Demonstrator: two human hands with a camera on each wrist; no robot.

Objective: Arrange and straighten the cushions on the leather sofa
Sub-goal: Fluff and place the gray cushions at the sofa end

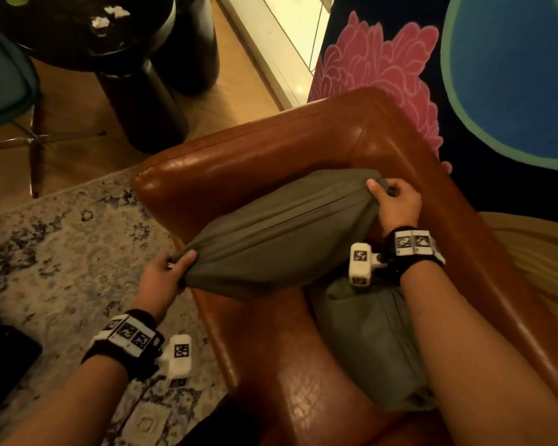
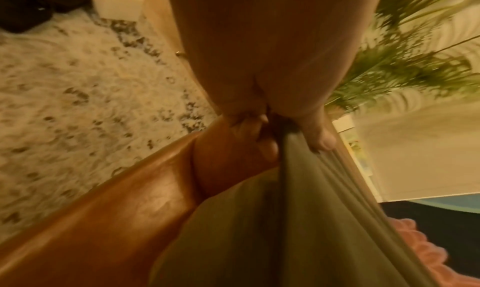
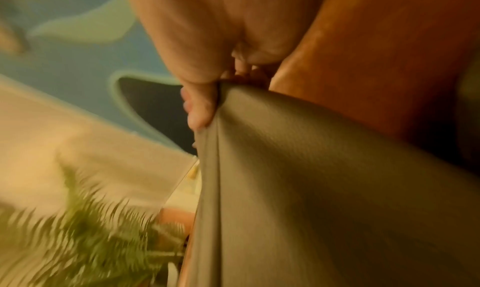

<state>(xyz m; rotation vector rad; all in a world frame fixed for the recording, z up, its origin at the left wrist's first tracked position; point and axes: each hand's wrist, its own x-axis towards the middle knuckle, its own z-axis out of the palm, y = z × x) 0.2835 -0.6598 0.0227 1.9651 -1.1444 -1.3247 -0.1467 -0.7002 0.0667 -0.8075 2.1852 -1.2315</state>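
Observation:
An olive-green cushion (image 1: 277, 233) is held up in the corner of the brown leather sofa (image 1: 239, 156), its seam facing up. My left hand (image 1: 171, 268) pinches its near left corner. My right hand (image 1: 390, 201) grips its far right corner by the backrest. In the left wrist view the left hand (image 2: 280, 135) clamps the cushion (image 2: 298, 219) between thumb and fingers. In the right wrist view the right hand (image 3: 207, 98) pinches the cushion (image 3: 311, 178) at its edge. A second grey-green cushion (image 1: 368, 342) lies flat on the seat under my right forearm.
A dark round side table (image 1: 103, 43) stands on the wood floor beyond the sofa arm. A pale patterned rug (image 1: 62, 252) lies left of the sofa. A dark floral wall hanging (image 1: 432, 75) rises behind the backrest. A tan cushion or throw (image 1: 535, 246) sits at the right.

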